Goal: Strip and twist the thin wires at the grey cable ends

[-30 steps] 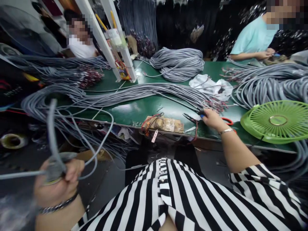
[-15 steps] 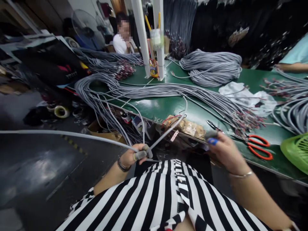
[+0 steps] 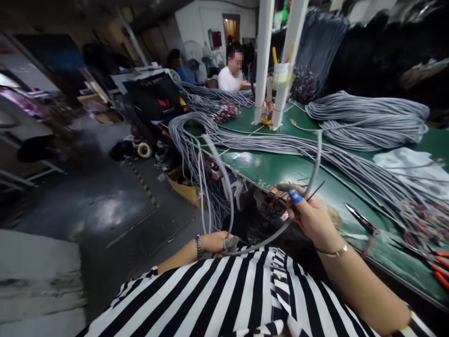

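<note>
My left hand [image 3: 224,243] is closed on a grey cable near my waist, with grey covers on its fingertips. From there a length of grey cable [image 3: 259,244] curves up to my right hand [image 3: 307,210]. That hand, with blue tape on one finger, pinches the cable, and a short piece stands up above its fingers. A thin dark strand pokes out beside the thumb; its kind is unclear. Another grey length [image 3: 224,173] rises from my left hand and bends toward the left. Beyond both hands, a long bundle of grey cables [image 3: 266,144] lies across the green table [image 3: 245,161].
Pliers [image 3: 359,216] and red-handled scissors [image 3: 441,267] lie on the right of the table. Coiled grey cable [image 3: 368,117] sits at the back, near a white post [image 3: 264,61]. A person [image 3: 231,75] sits behind. A cardboard box [image 3: 185,187] stands below the table edge.
My view has swung to the left. My right hand has come over from beside the pliers to the grey cable and now grips it. My left hand still holds cable.
</note>
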Tool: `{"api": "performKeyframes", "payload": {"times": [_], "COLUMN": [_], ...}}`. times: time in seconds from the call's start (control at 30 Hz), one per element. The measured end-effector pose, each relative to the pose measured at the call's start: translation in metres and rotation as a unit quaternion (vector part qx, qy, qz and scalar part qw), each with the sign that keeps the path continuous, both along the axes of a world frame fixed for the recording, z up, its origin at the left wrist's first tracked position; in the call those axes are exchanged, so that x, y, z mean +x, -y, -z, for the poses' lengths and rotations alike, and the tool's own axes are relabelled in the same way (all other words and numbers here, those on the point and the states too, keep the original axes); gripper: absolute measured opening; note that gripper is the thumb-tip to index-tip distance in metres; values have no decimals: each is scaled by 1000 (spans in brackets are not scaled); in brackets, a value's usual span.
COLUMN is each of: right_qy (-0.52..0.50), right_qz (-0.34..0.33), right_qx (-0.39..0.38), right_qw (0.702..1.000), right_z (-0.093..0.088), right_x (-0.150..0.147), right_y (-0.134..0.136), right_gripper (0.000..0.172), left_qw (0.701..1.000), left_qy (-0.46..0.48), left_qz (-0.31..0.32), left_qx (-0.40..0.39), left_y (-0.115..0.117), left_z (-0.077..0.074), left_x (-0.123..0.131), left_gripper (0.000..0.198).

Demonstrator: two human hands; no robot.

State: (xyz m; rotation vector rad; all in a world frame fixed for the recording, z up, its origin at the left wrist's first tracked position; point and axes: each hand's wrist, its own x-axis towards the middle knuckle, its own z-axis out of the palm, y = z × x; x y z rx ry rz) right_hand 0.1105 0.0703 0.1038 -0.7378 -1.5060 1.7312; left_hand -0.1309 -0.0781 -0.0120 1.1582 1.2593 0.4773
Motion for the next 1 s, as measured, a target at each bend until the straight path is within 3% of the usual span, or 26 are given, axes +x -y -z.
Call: {"api": "performKeyframes", "payload": {"times": [0.13, 0.27, 0.37, 0.5, 0.8, 0.9, 1.0], "right_qy": [105, 175, 182, 154, 2, 8, 57], "right_qz": [-86, -48, -17, -54, -198, -230, -207], "right_qx": [88, 160, 151, 116, 90, 96, 160], "right_qw": [987, 970, 971, 980, 976, 968, 964], "right_z": [10, 27, 40, 47, 52, 52, 48], "right_x": [-19, -38, -50, -60, -45, -36, -32], "right_y": [8, 9, 7, 11, 13, 15, 23], "right_gripper": [44, 42, 43, 41, 30, 34, 29], "left_qw": [998, 997, 983, 955, 948, 953, 972], "left_qy": [-59, -59, -150, -240, -286, -276, -221], "left_qz": [15, 25, 64, 106, 132, 120, 86], "left_qx": [-35, 33, 85, 138, 56, 21, -1], "left_y": [7, 11, 13, 18, 29, 27, 20], "left_z": [3, 5, 12, 26, 55, 58, 56], "left_x": [-5, -7, -10, -20, -42, -44, -45], "left_gripper": [66, 59, 49, 38, 36, 38, 33]}}
